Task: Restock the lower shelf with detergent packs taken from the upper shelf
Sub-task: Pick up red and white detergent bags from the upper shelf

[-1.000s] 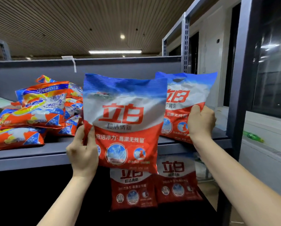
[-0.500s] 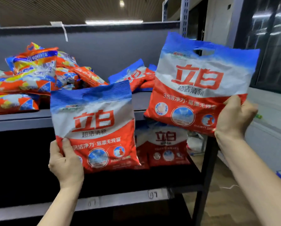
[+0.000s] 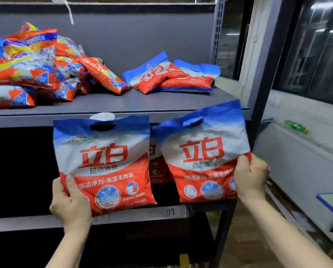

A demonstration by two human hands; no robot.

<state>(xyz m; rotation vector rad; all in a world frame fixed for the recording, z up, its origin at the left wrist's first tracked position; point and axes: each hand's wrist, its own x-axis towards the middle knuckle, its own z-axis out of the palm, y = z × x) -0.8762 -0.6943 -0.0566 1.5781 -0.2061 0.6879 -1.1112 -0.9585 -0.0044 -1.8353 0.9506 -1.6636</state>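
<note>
Two red, white and blue packs are held upright before the lower shelf [image 3: 123, 217]: the left pack [image 3: 105, 163] faces square; the right pack [image 3: 206, 153] tilts slightly; more packs [image 3: 173, 78] lie flat on the upper shelf [image 3: 123, 105] above it.

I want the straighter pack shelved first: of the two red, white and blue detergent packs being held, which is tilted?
The pack in the right hand, red-white-blue detergent pack, leans clockwise; the left hand holds its pack nearly upright.

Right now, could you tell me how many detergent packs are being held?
2: the left pack in the left hand, the right pack in the right hand. Others lie unheld.
</note>
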